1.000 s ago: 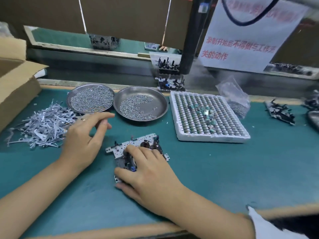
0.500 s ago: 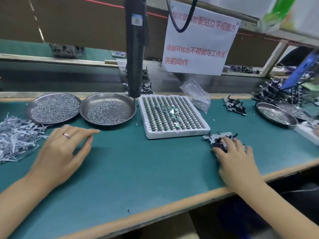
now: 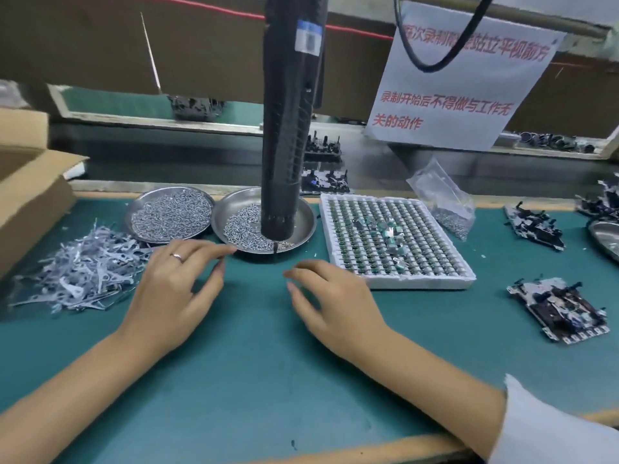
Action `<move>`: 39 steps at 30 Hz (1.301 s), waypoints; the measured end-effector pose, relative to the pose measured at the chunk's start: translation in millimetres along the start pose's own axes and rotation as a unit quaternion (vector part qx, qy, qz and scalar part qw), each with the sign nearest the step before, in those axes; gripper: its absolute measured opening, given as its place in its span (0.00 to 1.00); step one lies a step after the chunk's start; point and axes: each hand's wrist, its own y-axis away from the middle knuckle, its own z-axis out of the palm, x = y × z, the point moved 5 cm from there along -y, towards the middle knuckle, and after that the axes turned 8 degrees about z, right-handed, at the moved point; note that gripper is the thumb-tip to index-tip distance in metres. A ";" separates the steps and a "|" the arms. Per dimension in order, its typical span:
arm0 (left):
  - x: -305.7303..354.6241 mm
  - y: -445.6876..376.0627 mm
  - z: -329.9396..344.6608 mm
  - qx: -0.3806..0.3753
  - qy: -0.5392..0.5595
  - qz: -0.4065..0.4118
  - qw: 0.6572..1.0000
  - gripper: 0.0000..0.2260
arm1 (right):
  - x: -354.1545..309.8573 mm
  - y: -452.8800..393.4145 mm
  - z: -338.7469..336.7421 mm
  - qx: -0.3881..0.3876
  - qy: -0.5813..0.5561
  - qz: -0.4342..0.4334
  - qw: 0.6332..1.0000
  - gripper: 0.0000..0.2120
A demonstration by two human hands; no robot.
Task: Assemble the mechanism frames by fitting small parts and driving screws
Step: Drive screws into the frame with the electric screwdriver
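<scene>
While both hands sit empty over the green mat [image 3: 254, 380], the bench reads as follows.

Left hand [image 3: 170, 296]: palm down in front of the two dishes, fingers loosely spread and curved, gripping nothing; a ring shows on one finger, and the longest fingertip reaches near the rim of the right dish.

Right hand [image 3: 335, 306]: palm down just beside the near left corner of the foam tray, fingers slightly parted and bent, holding nothing; a white sleeve [image 3: 552, 426] covers the forearm at the lower right.

Mechanism frame [image 3: 557, 311]: lying flat on the mat to the right of the foam tray, well apart from both hands (black and metal parts are fitted on it, too small to tell apart).

Other frames [image 3: 536, 229]: further back at the right edge.

Left dish [image 3: 169, 214]: round metal, filled with small screws.

Right dish [image 3: 303, 217]: fewer screws, touching the left dish.

Electric screwdriver [image 3: 289, 128]: black, hanging upright over the right dish.

Foam tray [image 3: 395, 242]: white, rows of small parts, a few loose on top.

Metal strips [image 3: 83, 266]: a loose pile at the left, beside a cardboard box [image 3: 30, 195].

Plastic bag [image 3: 442, 202]: behind the tray.
</scene>
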 end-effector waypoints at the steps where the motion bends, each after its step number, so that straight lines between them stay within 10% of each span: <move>1: -4.6 -5.6 -1.3 0.001 0.003 -0.013 1.000 0.15 | -5.6 -9.3 8.6 -0.005 -0.010 -0.008 1.000 0.10; 7: -31.7 -71.5 10.1 -0.017 0.063 -0.071 0.995 0.11 | 6.1 -42.0 50.2 -0.049 -0.143 0.099 0.984 0.11; 13: -44.0 -160.6 98.1 -0.151 0.083 -0.122 0.977 0.03 | 41.4 -47.1 60.1 -0.039 -0.367 0.259 0.892 0.14; 20: -50.4 -194.1 182.0 -0.307 0.040 -0.181 0.933 0.15 | 46.3 -49.7 64.8 -0.043 -0.430 0.271 0.860 0.20; 29: -59.4 -196.3 176.1 -0.207 -0.071 -0.149 0.964 0.13 | 49.7 -51.5 64.7 -0.031 -0.459 0.264 0.848 0.23; 39: -56.5 -145.6 3.4 -0.028 -0.067 -0.158 0.985 0.16 | 48.4 -51.4 59.0 -0.007 -0.493 0.253 0.833 0.28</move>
